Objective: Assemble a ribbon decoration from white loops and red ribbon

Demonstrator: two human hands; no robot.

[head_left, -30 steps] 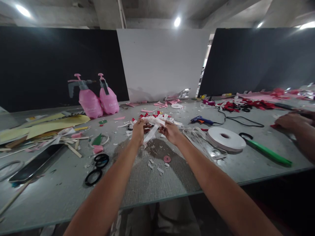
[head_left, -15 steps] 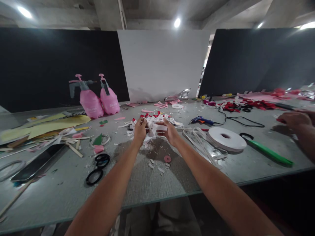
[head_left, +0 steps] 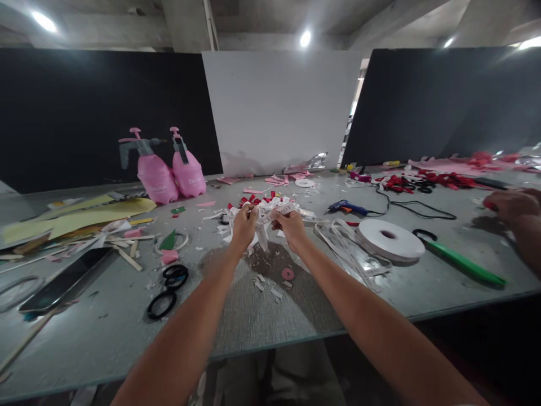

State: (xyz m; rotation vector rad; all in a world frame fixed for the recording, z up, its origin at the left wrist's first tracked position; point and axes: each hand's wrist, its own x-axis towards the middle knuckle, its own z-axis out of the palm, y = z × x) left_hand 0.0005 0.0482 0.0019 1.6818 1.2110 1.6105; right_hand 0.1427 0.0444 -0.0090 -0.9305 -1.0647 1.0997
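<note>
A white ribbon with printed letters is stretched between my two hands, just above the table, and one end hangs down. My left hand pinches it on the left side. The fingers of my right hand are closed on its right part, where the lettering shows. Right behind my hands lies a pile of red and white ribbon bows, partly hidden by them. Paper scraps and a small pink disc lie on the table in front.
On the right are a ribbon roll, a blue glue gun, a green tool and another person's hand. Left stand pink spray bottles, with black-handled scissors and a phone nearer. The table edge is close.
My right hand has closed its fingers on the ribbon, which is now drawn flatter with its lettering visible. One end now hangs lower between my hands.
</note>
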